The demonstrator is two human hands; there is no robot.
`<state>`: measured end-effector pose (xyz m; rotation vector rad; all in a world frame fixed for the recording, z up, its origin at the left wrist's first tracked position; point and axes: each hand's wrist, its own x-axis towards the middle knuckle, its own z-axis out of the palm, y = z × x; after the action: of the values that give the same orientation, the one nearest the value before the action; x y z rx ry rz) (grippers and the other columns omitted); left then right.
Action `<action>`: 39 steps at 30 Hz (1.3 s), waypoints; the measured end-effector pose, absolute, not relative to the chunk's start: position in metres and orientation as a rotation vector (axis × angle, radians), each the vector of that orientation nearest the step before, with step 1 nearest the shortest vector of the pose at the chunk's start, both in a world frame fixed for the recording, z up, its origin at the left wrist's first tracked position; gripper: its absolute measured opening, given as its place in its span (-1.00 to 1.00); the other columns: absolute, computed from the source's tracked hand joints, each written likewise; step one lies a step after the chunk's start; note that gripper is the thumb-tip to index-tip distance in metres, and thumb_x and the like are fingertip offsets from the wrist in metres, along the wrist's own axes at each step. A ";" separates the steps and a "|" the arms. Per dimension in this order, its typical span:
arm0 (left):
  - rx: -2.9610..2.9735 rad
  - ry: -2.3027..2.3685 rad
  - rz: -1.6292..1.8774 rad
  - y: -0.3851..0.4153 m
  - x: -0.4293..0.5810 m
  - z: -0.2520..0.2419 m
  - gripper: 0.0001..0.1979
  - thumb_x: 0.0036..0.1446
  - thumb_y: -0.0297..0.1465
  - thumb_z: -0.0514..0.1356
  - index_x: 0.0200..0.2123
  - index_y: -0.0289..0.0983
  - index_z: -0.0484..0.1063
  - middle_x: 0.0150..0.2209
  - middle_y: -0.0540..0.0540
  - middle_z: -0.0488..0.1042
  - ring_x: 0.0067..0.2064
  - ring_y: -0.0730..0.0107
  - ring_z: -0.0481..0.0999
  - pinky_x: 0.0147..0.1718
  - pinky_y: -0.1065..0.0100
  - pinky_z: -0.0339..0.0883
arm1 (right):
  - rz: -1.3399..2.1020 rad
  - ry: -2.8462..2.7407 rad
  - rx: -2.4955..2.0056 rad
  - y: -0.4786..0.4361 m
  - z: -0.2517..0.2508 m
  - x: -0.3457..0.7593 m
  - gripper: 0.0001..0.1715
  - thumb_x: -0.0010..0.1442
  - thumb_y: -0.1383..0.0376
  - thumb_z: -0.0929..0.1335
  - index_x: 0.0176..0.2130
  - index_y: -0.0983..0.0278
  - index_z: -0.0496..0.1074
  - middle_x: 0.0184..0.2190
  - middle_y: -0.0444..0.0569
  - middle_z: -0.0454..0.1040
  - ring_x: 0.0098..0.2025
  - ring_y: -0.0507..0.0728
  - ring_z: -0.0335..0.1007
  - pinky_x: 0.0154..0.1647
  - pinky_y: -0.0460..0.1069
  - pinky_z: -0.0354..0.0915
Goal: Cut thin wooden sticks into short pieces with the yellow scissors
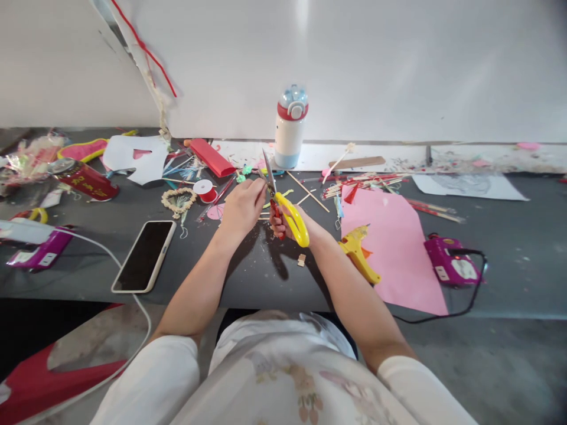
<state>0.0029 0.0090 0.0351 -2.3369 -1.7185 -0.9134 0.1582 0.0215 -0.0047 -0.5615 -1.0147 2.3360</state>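
My right hand is closed around a pair of scissors with yellow handles, the blades pointing up and away from me. Red shows at the fingers beside the handle. Close by on the left, my left hand has its fingers pinched together next to the blades; whatever they hold is too small to make out. Under and around both hands lie thin wooden sticks and small scraps. A small piece of wood rests on the table just in front of me.
A phone lies at left, near a red can, a spool of ribbon and a beaded heart. A bottle stands behind. At right are pink paper, a yellow glue gun and a purple corded box.
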 end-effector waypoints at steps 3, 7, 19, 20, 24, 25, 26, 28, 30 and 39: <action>-2.326 -1.720 -0.905 0.009 0.003 0.035 -0.71 0.28 -0.29 -0.12 -0.33 -0.23 0.34 -0.41 -0.07 0.36 -0.34 0.39 0.33 -0.37 0.37 0.13 | 2.340 -1.018 -0.545 0.022 -0.007 0.159 -0.70 -0.01 0.14 0.36 -0.40 0.26 0.21 -0.59 -0.26 0.06 -0.62 -0.10 -0.06 -0.59 -0.15 0.00; -2.314 -1.725 -0.891 0.009 0.003 0.035 -0.71 0.28 -0.28 -0.13 -0.33 -0.22 0.33 -0.41 -0.07 0.36 -0.35 0.39 0.32 -0.38 0.37 0.12 | 2.333 -1.020 -0.536 0.022 -0.008 0.160 -0.70 -0.02 0.13 0.37 -0.39 0.26 0.22 -0.59 -0.26 0.08 -0.61 -0.10 -0.05 -0.59 -0.15 0.01; -2.330 -1.754 -0.849 0.009 0.003 0.034 -0.72 0.28 -0.30 -0.13 -0.26 -0.23 0.35 -0.35 -0.09 0.40 -0.30 0.38 0.36 -0.34 0.38 0.14 | 2.357 -1.000 -0.517 0.022 -0.010 0.159 -0.75 0.08 0.15 0.32 -0.37 0.26 0.21 -0.58 -0.25 0.08 -0.61 -0.10 -0.04 -0.59 -0.16 0.04; -2.330 -1.760 -0.842 0.009 0.003 0.035 -0.72 0.28 -0.30 -0.13 -0.26 -0.23 0.34 -0.34 -0.09 0.40 -0.29 0.38 0.37 -0.33 0.39 0.15 | 2.355 -1.000 -0.528 0.023 -0.010 0.159 -0.75 0.09 0.15 0.31 -0.37 0.26 0.21 -0.58 -0.25 0.08 -0.62 -0.10 -0.04 -0.60 -0.16 0.04; -2.329 -1.776 -0.824 0.009 0.003 0.035 -0.72 0.28 -0.30 -0.12 -0.25 -0.23 0.35 -0.34 -0.09 0.40 -0.28 0.38 0.37 -0.33 0.39 0.14 | 2.356 -0.995 -0.544 0.023 -0.011 0.159 -0.75 0.09 0.14 0.31 -0.37 0.26 0.21 -0.58 -0.24 0.09 -0.62 -0.09 -0.04 -0.60 -0.16 0.05; -2.328 -1.777 -0.825 0.009 0.004 0.035 -0.72 0.28 -0.30 -0.12 -0.25 -0.23 0.35 -0.34 -0.09 0.40 -0.29 0.38 0.37 -0.33 0.39 0.14 | 2.359 -0.992 -0.533 0.023 -0.012 0.159 -0.75 0.08 0.14 0.31 -0.37 0.26 0.21 -0.58 -0.24 0.09 -0.62 -0.09 -0.03 -0.60 -0.16 0.05; -2.327 -1.777 -0.827 0.009 0.004 0.035 -0.72 0.28 -0.30 -0.12 -0.25 -0.24 0.35 -0.35 -0.09 0.40 -0.29 0.38 0.37 -0.33 0.39 0.14 | 2.361 -0.992 -0.517 0.023 -0.012 0.159 -0.75 0.08 0.14 0.31 -0.37 0.26 0.22 -0.58 -0.24 0.09 -0.61 -0.09 -0.03 -0.60 -0.16 0.06; -2.327 -1.777 -0.838 0.009 0.004 0.035 -0.72 0.28 -0.30 -0.12 -0.26 -0.24 0.35 -0.36 -0.08 0.39 -0.30 0.38 0.36 -0.34 0.39 0.13 | 2.360 -0.992 -0.489 0.023 -0.012 0.160 -0.75 0.08 0.14 0.31 -0.37 0.26 0.22 -0.58 -0.24 0.09 -0.61 -0.10 -0.02 -0.59 -0.16 0.06; -2.328 -1.776 -0.855 0.009 0.004 0.035 -0.72 0.28 -0.30 -0.12 -0.27 -0.24 0.34 -0.36 -0.08 0.38 -0.31 0.39 0.36 -0.34 0.39 0.12 | 2.352 -0.997 -0.478 0.023 -0.012 0.160 -0.75 0.08 0.14 0.32 -0.37 0.26 0.22 -0.57 -0.24 0.09 -0.61 -0.10 -0.02 -0.59 -0.16 0.06; -2.348 -1.758 -0.873 0.008 0.003 0.036 -0.72 0.28 -0.31 -0.11 -0.28 -0.24 0.35 -0.37 -0.08 0.37 -0.31 0.40 0.35 -0.36 0.39 0.12 | 2.332 -1.019 -0.507 0.023 -0.012 0.160 -0.75 0.11 0.14 0.30 -0.37 0.26 0.21 -0.58 -0.24 0.10 -0.62 -0.10 -0.02 -0.60 -0.16 0.03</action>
<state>0.0030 0.0084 0.0360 -2.3475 -1.7582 -0.8734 0.1595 0.0229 -0.0116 -0.5071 -1.0194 2.3318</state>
